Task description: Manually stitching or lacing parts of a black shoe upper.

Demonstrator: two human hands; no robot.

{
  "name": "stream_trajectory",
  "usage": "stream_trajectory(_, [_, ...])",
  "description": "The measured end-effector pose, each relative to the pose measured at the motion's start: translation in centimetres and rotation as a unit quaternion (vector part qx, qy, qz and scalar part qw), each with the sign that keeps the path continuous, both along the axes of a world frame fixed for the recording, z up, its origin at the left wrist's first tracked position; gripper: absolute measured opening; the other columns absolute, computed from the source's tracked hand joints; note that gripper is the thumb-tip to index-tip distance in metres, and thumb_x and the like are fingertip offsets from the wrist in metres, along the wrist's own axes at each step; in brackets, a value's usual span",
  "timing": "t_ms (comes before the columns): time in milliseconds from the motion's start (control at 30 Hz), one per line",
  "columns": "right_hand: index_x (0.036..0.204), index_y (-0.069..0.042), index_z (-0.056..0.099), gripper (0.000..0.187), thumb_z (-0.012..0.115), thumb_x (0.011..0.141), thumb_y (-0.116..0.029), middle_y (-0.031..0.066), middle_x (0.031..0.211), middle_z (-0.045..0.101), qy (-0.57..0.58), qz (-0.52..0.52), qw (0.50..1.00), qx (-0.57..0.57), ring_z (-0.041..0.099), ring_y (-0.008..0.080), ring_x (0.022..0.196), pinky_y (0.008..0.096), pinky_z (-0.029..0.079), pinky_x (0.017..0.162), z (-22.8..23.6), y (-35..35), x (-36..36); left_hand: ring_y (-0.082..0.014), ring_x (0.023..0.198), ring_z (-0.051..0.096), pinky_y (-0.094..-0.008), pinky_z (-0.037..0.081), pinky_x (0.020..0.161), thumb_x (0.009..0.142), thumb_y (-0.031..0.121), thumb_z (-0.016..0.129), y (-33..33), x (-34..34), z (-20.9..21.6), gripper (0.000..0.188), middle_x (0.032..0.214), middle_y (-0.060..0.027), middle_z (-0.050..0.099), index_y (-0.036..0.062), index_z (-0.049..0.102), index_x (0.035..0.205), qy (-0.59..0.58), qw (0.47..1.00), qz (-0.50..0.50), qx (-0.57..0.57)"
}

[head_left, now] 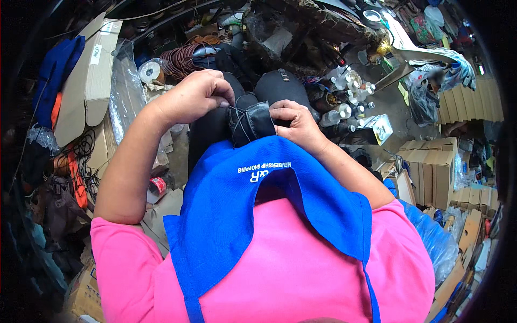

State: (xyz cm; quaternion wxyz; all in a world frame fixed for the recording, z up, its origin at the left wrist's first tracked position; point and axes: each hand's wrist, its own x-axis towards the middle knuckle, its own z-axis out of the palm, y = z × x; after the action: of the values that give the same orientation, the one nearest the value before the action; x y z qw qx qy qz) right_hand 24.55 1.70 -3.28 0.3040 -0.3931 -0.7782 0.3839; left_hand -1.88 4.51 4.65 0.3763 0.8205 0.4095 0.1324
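Note:
On my lap, between my knees, sits a black leather piece [260, 120] that looks like a shoe, with thin dark cord [240, 119] crossing its left part. My left hand [202, 92] pinches the cord just above the piece, with thumb and fingertips together. From the other side, my right hand [297, 124] grips the right edge of the black piece between thumb and fingers. A blue apron [215, 215] over my pink shirt reaches up to the near edge of the piece. The underside of the piece is hidden.
Cardboard boxes [428, 169] stand at the right. Several white-capped bottles [344, 97] crowd beyond my right hand. A roll of tape or thread [149, 71] and a coil of brown cord [180, 62] lie at the far left. Flattened cardboard [86, 81] leans at the left.

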Motion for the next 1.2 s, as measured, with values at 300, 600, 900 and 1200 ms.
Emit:
stream_trajectory(300, [0.089,-0.011,0.071,0.023,0.070,0.069,-0.021,0.0049,0.097,0.065,-0.034,0.006,0.999,-0.004,0.059,0.0241,0.094,0.0369,0.040,0.086,-0.2,0.1,0.2,-0.0196,0.086,0.056,-0.0304,0.044,0.079,0.076,0.002,0.063,1.0,-0.3,-0.8,0.011,0.085,-0.0074,0.056,0.0024,0.065,0.086,-0.028,0.997,-0.004,-0.071])
stream_trajectory(600, [0.083,-0.011,0.071,0.017,0.070,0.070,-0.021,0.0043,0.093,0.067,-0.023,-0.008,0.999,-0.026,0.058,0.0215,0.092,0.0356,0.037,0.086,0.1,-0.2,-0.2,-0.0118,0.082,0.052,-0.0249,0.040,0.076,0.083,0.010,0.061,-7.1,0.9,-5.8,0.013,0.082,-0.0027,0.053,0.0004,0.066,0.090,-0.214,0.945,0.234,-0.079])
stream_trajectory(900, [0.095,-0.003,0.070,0.024,0.074,0.072,-0.011,0.0088,0.103,0.064,0.035,-0.027,0.991,-0.125,0.058,0.0161,0.099,0.0288,0.044,0.089,1.1,-0.3,-0.8,-0.0185,0.079,0.052,-0.0291,0.042,0.073,0.074,-0.001,0.065,-3.3,1.1,-3.0,0.011,0.076,-0.0057,0.052,0.0033,0.065,0.084,-0.103,0.984,0.147,0.025])
stream_trajectory(1200, [0.095,-0.002,0.070,0.025,0.074,0.071,-0.008,0.0102,0.109,0.059,0.047,-0.026,0.991,-0.126,0.056,0.0164,0.102,0.0288,0.043,0.091,0.4,-0.2,-0.5,-0.0229,0.079,0.054,-0.0319,0.044,0.070,0.071,-0.002,0.068,-1.6,1.5,-2.5,0.013,0.076,-0.0075,0.053,0.0039,0.063,0.081,-0.066,0.990,0.050,0.114])
